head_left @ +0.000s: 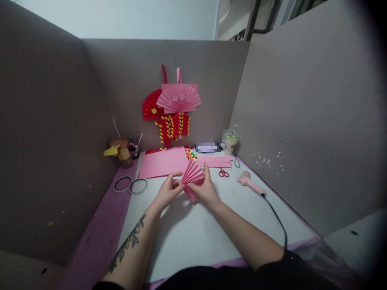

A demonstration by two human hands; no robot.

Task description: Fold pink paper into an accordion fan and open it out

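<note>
While hands (187,191) pinch pink fan (192,174), white tabletop (187,237), grey partitions (302,112).

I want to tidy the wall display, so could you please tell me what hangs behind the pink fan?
Behind the pink fan a red fan shows at its left; most of the red fan is covered.

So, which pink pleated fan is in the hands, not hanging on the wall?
The small pink fan above the table, pinched between left hand and right hand; the larger fan hangs on the partition.
</note>
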